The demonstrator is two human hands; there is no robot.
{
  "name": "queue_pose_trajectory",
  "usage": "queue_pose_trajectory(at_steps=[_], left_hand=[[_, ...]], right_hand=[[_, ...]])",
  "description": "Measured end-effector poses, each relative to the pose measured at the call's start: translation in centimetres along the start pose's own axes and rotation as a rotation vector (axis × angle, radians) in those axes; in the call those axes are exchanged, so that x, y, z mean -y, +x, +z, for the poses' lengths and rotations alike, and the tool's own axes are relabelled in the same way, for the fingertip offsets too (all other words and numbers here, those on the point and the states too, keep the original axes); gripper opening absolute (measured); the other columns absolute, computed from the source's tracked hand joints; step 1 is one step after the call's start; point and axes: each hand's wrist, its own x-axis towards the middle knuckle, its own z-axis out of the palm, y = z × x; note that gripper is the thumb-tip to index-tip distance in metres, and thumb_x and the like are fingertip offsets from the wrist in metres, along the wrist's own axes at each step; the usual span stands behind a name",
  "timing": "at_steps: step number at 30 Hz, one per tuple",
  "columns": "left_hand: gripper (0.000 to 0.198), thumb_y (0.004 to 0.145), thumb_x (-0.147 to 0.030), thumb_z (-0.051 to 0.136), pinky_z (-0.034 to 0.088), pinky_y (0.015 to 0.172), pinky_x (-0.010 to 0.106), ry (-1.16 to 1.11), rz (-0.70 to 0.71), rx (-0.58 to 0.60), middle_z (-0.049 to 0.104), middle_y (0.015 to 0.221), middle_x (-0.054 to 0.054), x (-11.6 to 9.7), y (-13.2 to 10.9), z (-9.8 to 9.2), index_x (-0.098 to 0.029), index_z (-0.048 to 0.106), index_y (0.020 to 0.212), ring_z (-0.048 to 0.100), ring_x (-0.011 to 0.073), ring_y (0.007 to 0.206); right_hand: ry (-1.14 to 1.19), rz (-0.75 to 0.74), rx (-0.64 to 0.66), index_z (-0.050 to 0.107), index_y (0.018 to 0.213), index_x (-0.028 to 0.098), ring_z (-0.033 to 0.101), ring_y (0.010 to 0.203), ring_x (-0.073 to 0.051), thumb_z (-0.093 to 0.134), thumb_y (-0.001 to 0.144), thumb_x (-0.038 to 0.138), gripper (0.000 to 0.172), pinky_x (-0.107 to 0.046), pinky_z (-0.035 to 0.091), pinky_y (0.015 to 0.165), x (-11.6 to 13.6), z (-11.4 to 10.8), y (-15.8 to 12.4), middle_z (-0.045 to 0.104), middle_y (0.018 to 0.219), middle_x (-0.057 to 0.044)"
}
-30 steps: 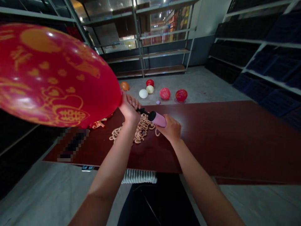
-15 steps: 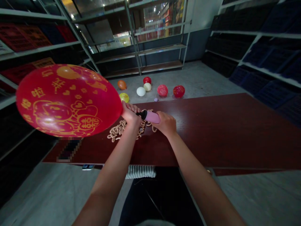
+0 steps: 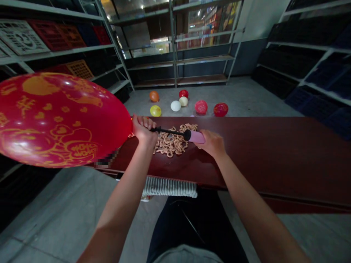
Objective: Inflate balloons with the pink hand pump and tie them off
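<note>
A big red balloon [image 3: 55, 118] with gold print fills the left side, inflated and held off the table's left end. My left hand [image 3: 142, 128] is closed round its neck where the pump's black nozzle goes in. My right hand [image 3: 212, 143] grips the pink barrel of a hand pump [image 3: 192, 136], whose thin black rod is drawn out between the two hands. Under the pump, a heap of pale uninflated balloons [image 3: 172, 142] lies on the dark red table [image 3: 274, 153].
Several inflated balloons [image 3: 201, 107], red, white, yellow and orange, lie on the concrete floor beyond the table. Metal shelving lines the left, back and right walls. A ribbed white object [image 3: 170, 187] hangs at the table's near edge, above my lap.
The pump was pushed in, then its rod was drawn out as my right hand pulled back to the right. The balloon looks larger and nearer, and the camera shifted.
</note>
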Motion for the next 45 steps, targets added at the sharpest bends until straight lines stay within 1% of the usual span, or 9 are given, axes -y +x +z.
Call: queue_pose_trajectory(at_steps=[4, 8, 12, 17, 22, 27, 30, 38, 45], left_hand=[[0.056, 0.099, -0.039, 0.048, 0.021, 0.037, 0.022, 0.004, 0.008, -0.022, 0.018, 0.044, -0.007, -1.8, 0.5, -1.2, -0.020, 0.020, 0.056, 0.019, 0.0067, 0.034], [0.056, 0.101, -0.041, 0.046, 0.022, 0.037, 0.023, 0.003, -0.001, -0.006, 0.019, 0.045, -0.006, -1.6, 0.7, -0.9, -0.020, 0.021, 0.056, 0.019, 0.0071, 0.034], [0.055, 0.100, -0.047, 0.047, 0.023, 0.037, 0.023, 0.014, 0.008, 0.003, 0.021, 0.046, -0.006, -0.6, 0.7, 1.1, -0.020, 0.025, 0.057, 0.020, 0.0073, 0.035], [0.052, 0.102, -0.043, 0.047, 0.021, 0.038, 0.024, -0.024, 0.000, 0.057, 0.018, 0.049, -0.006, 0.9, 0.3, 5.3, -0.021, 0.025, 0.060, 0.019, 0.0074, 0.036], [0.051, 0.105, -0.039, 0.040, 0.019, 0.040, 0.025, 0.027, -0.070, 0.149, 0.016, 0.049, -0.007, 5.4, -0.3, 8.1, -0.022, 0.022, 0.060, 0.017, 0.0067, 0.035], [0.056, 0.103, -0.048, 0.043, 0.018, 0.038, 0.026, 0.075, -0.125, 0.222, 0.017, 0.045, -0.007, 11.9, -1.9, 8.4, -0.022, 0.023, 0.057, 0.018, 0.0075, 0.035], [0.057, 0.102, -0.049, 0.044, 0.017, 0.037, 0.025, 0.071, -0.143, 0.207, 0.018, 0.045, -0.007, 13.5, -2.8, 8.3, -0.022, 0.024, 0.056, 0.018, 0.0070, 0.034], [0.057, 0.101, -0.043, 0.048, 0.020, 0.036, 0.024, 0.069, -0.149, 0.160, 0.020, 0.042, -0.007, 11.4, -2.7, 6.7, -0.020, 0.026, 0.053, 0.019, 0.0068, 0.032], [0.055, 0.103, -0.037, 0.044, 0.022, 0.037, 0.024, 0.031, -0.122, 0.140, 0.021, 0.042, -0.006, 6.2, -2.1, 4.1, -0.020, 0.024, 0.054, 0.020, 0.0068, 0.033]], right_hand=[[0.012, -0.039, 0.029, 0.067, 0.100, 0.016, 0.064, 0.078, -0.022, 0.068, 0.079, 0.047, 0.037, -0.032, 0.041, 0.070, 0.3, -0.1, 0.0, 0.072, 0.088, -0.009], [-0.004, 0.000, 0.048, 0.067, 0.098, 0.017, 0.065, 0.077, -0.023, 0.067, 0.078, 0.051, 0.039, -0.032, 0.042, 0.068, 0.5, -0.4, 0.2, 0.073, 0.089, -0.010], [-0.032, 0.081, 0.026, 0.067, 0.100, 0.018, 0.066, 0.078, -0.025, 0.071, 0.075, 0.050, 0.041, -0.032, 0.042, 0.067, 0.1, -0.5, 0.1, 0.073, 0.088, -0.009], [-0.023, 0.184, -0.054, 0.067, 0.101, 0.018, 0.066, 0.075, -0.025, 0.073, 0.075, 0.053, 0.044, -0.032, 0.040, 0.065, -0.8, -0.2, -0.1, 0.072, 0.083, -0.009], [-0.013, 0.259, -0.118, 0.065, 0.096, 0.019, 0.065, 0.073, -0.024, 0.069, 0.077, 0.058, 0.044, -0.030, 0.038, 0.062, -0.8, -0.1, 0.1, 0.071, 0.079, -0.007], [-0.015, 0.305, -0.146, 0.064, 0.094, 0.019, 0.065, 0.073, -0.023, 0.067, 0.078, 0.058, 0.042, -0.029, 0.036, 0.062, -0.9, -0.3, 0.3, 0.070, 0.078, -0.007], [-0.014, 0.338, -0.150, 0.063, 0.095, 0.019, 0.065, 0.075, -0.024, 0.065, 0.080, 0.058, 0.043, -0.030, 0.036, 0.062, -1.0, -0.3, 0.3, 0.071, 0.081, -0.008], [0.048, 0.247, -0.102, 0.065, 0.099, 0.020, 0.066, 0.077, -0.023, 0.067, 0.079, 0.060, 0.045, -0.029, 0.036, 0.064, -0.7, 0.1, 0.4, 0.072, 0.083, -0.006], [0.048, 0.114, -0.031, 0.066, 0.102, 0.019, 0.067, 0.081, -0.023, 0.074, 0.075, 0.050, 0.042, -0.030, 0.040, 0.068, -0.1, -0.5, 0.2, 0.074, 0.092, -0.007]])
